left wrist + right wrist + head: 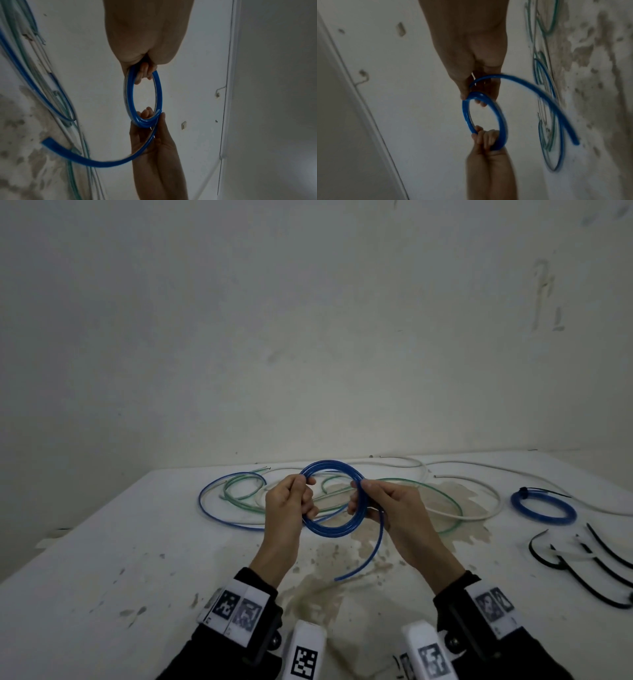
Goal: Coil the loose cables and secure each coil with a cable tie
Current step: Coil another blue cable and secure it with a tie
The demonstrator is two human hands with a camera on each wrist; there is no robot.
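Both hands hold a blue cable coil (pixel 334 530) upright above the table. My left hand (pixel 291 501) grips its left side, fingers curled through the ring (pixel 158 93). My right hand (pixel 380 501) pinches the right side of the coil (pixel 468 117). A loose blue tail (pixel 368 559) hangs from the right hand down toward the table, also seen in the wrist views (pixel 96 161) (pixel 539 93). A finished blue coil (pixel 543 506) with a black cable tie lies at the right. Several black cable ties (pixel 596 573) lie near the right edge.
Loose blue, green and white cables (pixel 236 498) sprawl across the back of the stained white table (pixel 137 559). A long white cable (pixel 479 470) curves along the back right. A plain wall stands just behind the table.
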